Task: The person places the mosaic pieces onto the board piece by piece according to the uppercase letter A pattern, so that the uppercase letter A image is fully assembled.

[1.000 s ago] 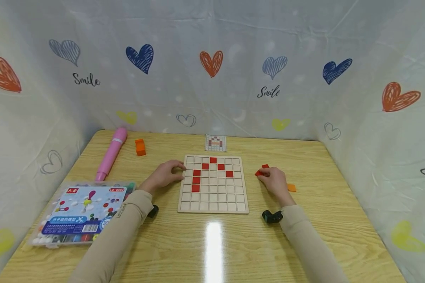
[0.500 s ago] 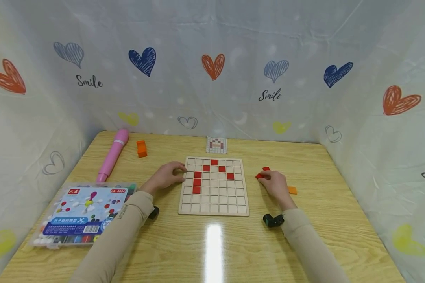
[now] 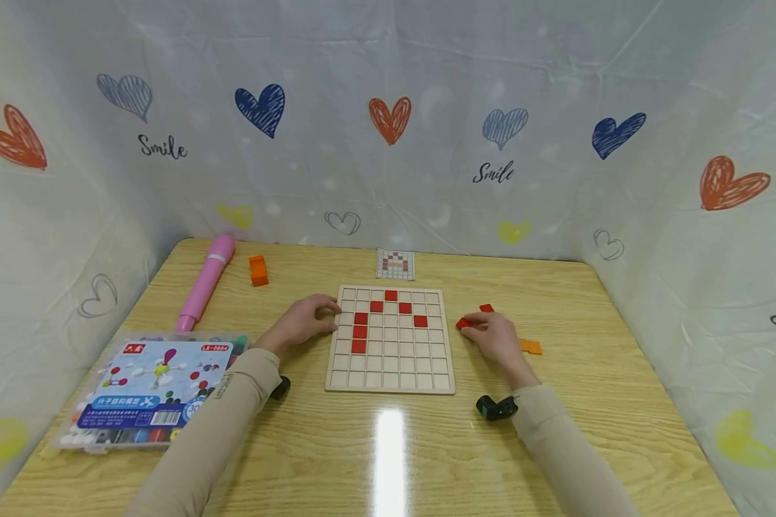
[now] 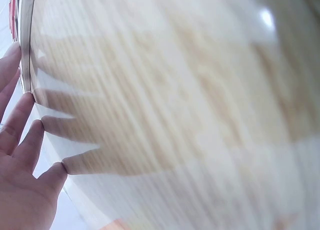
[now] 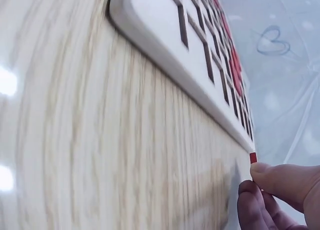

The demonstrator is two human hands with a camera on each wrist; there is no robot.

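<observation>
Right grip (image 3: 494,337) is pinching one red tile (image 3: 463,324) between thumb and fingers, just right of the grid board (image 3: 391,360). Seven seated tiles (image 3: 359,332), all red, are filling cells of the board, and one loose red tile (image 3: 486,308) is lying farther to its right. Orange tiles (image 3: 532,347) are also lying right of the board, partly hidden by the right wrist, so their count is hard to tell. One printed card (image 3: 396,265) is lying behind the board, its details too small to read. Left grip (image 3: 300,319) is resting loose, bent fingers touching the board's left edge. Both sleeves (image 3: 569,445) are slanting inward toward the board, cut off below.
</observation>
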